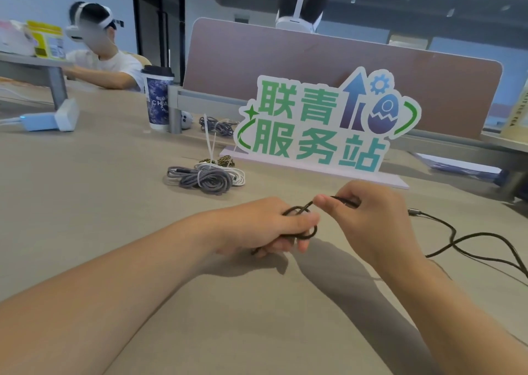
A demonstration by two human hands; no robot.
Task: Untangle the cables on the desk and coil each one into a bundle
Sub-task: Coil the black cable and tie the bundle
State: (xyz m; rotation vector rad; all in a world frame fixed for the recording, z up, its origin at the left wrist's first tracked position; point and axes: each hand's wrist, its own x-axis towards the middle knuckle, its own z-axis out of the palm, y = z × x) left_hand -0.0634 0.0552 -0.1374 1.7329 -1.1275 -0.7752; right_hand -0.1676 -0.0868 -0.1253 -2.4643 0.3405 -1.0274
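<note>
A thin black cable (471, 236) trails loose over the desk at the right, its metal plug end lying near my right wrist. My left hand (263, 226) grips a small coil of this cable, with loops showing around its fingers. Just to the right, my right hand (368, 217) pinches the strand between thumb and fingers. A grey braided bundle (204, 178) tied with a white strap lies farther back, next to a white bundle (238, 176) and a dark patterned one (225, 161).
A standing sign (320, 123) with green characters sits on the desk behind my hands. A paper cup (157, 100), another cable bundle (217, 124) and a white power adapter (48, 120) stand farther back. A brown divider panel (328, 60) and a seated person (105, 57) are behind.
</note>
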